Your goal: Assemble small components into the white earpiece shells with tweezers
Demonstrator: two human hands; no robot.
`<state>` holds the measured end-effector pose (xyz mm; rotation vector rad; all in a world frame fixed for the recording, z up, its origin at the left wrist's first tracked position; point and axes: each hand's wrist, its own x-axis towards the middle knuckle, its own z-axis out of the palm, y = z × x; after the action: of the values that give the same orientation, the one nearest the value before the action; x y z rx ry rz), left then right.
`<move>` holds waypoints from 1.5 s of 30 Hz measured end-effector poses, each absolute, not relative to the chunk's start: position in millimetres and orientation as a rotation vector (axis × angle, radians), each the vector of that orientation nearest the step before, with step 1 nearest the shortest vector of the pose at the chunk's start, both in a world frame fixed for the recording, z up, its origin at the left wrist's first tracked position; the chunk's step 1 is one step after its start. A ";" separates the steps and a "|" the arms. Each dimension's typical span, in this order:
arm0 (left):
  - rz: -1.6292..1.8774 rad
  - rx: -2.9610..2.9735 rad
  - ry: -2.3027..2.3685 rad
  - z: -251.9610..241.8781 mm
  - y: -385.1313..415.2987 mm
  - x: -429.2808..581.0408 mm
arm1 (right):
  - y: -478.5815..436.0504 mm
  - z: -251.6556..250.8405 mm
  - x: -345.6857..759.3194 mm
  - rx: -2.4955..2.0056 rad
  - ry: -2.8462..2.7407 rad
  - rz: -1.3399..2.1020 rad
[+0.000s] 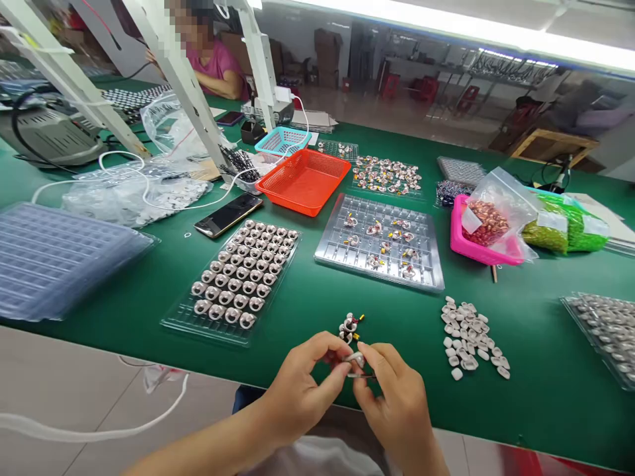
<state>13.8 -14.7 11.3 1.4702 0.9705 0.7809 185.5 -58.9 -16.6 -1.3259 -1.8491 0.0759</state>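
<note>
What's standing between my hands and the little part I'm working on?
Nothing visible. Your left hand pinches the part, and your right hand has its fingers right by it, though exact contact is hard to see. The pieces with yellow tips lie just beyond, not between.

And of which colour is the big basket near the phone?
The basket is orange-red, seen in the head view.

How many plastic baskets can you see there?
3 visible: orange basket near the middle, blue basket just behind it, pink basket at right. Another may be hidden around the green bags.
</note>
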 end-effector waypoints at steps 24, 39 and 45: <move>0.465 0.631 0.665 3.2 -13.0 9.8 | -72.2 -25.9 184.5 -1.174 -1.792 0.348; 0.604 1.148 0.756 3.6 -21.6 8.3 | -74.4 -25.6 181.9 -1.102 -1.961 0.260; 0.636 1.099 0.748 -2.0 -17.0 4.8 | -72.2 -27.5 177.4 -1.105 -1.948 0.296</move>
<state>4.8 -17.0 -2.0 1.0986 0.7485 0.6358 177.4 -72.2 -27.5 -1.1053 -1.9481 0.2961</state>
